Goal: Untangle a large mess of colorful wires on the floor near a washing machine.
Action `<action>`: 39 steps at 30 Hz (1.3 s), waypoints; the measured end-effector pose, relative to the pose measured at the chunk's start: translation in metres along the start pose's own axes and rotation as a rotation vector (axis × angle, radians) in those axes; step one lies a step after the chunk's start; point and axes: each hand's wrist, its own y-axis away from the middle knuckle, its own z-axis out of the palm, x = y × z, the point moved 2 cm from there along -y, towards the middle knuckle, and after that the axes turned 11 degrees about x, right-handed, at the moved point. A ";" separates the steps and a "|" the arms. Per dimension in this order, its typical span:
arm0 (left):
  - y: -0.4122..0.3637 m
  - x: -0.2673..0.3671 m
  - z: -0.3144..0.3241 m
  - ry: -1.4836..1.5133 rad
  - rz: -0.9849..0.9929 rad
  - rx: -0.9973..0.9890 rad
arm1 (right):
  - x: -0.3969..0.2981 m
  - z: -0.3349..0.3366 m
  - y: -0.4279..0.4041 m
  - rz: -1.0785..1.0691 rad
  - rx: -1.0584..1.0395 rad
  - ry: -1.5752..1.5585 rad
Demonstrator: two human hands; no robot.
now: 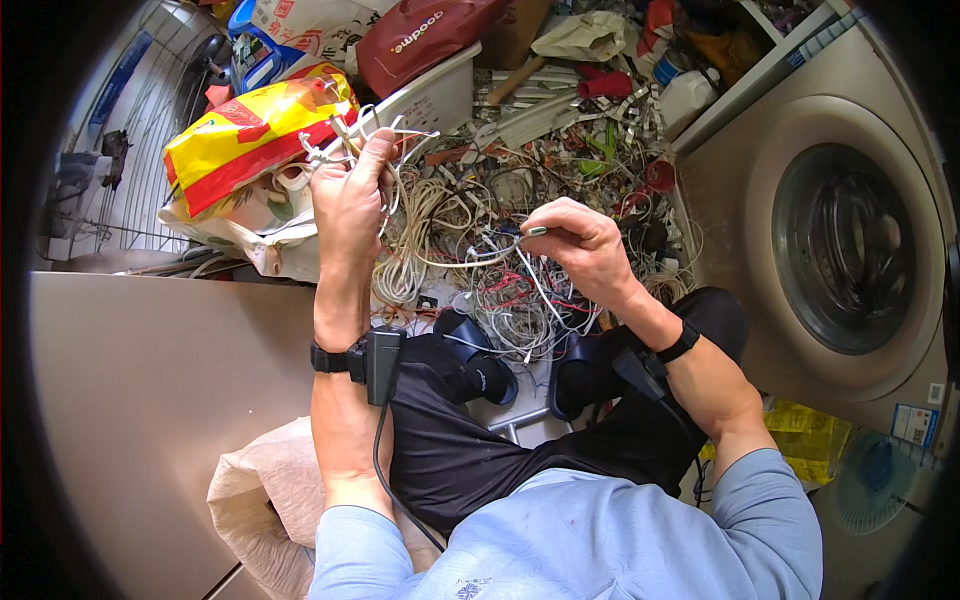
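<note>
Raised at the upper left, my left hand (351, 187) grips a bunch of white and cream cables (337, 146), whose ends stick out around the thumb. My right hand (581, 247) is over the heap, pinching a small greenish piece (535, 232) between thumb and fingertips; what it is cannot be told. A pale cable (472, 262) hangs near both hands, and a white one drops below the right. Beneath them lies a tangled heap of wires and scrap (517, 300), with a looped coil of cream cable (405, 277) at its left side.
A front-loading washing machine (847, 247) stands at the right. At the left are a pale panel (165, 405), a yellow and red bag (262, 131) and a wire rack (135, 187). A white plastic bin (439, 94) stands behind the hands. Slippered feet (487, 375) border the heap.
</note>
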 end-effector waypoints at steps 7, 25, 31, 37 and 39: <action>0.013 -0.003 0.013 -0.074 -0.040 -0.133 | -0.008 -0.001 0.002 0.227 0.048 -0.277; 0.055 -0.015 0.066 -0.183 -0.090 -0.454 | -0.020 0.015 -0.058 0.079 0.110 -0.191; 0.039 -0.017 0.046 -0.247 -0.148 -0.337 | -0.005 0.020 -0.059 0.206 0.008 -0.061; 0.003 -0.012 0.024 -0.176 0.085 -0.096 | 0.177 -0.018 0.033 0.365 -0.319 0.911; -0.010 -0.017 0.028 -0.093 0.057 -0.101 | 0.215 -0.032 0.088 0.405 -0.409 0.904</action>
